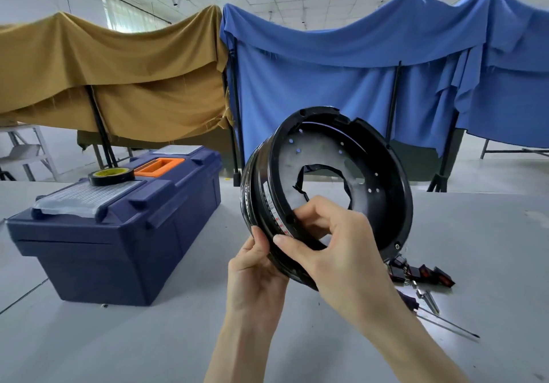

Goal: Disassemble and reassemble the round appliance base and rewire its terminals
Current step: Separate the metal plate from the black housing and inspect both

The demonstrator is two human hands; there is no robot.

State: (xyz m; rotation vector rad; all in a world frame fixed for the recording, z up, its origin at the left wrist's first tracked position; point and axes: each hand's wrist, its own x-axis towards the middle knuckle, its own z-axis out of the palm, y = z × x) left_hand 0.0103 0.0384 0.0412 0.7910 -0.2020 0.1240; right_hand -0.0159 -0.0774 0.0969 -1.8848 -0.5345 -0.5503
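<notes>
Base [392, 204] is held tilted on edge in the air above the table [148, 338], open side toward the camera, probably so its inside can be inspected or worked on. Left hand [255, 269] cups the lower rim from outside, fingers [260, 238] clamped round the edge to steady it. Right hand [335, 252] pinches the same rim, thumb on the outer lip, fingers [312, 207] hooked inside (what they touch there is hidden). Toolbox [118, 249] with tape [111, 176] on its lid sits left; small parts [421, 274] and a screwdriver [445, 321] lie below the base.
</notes>
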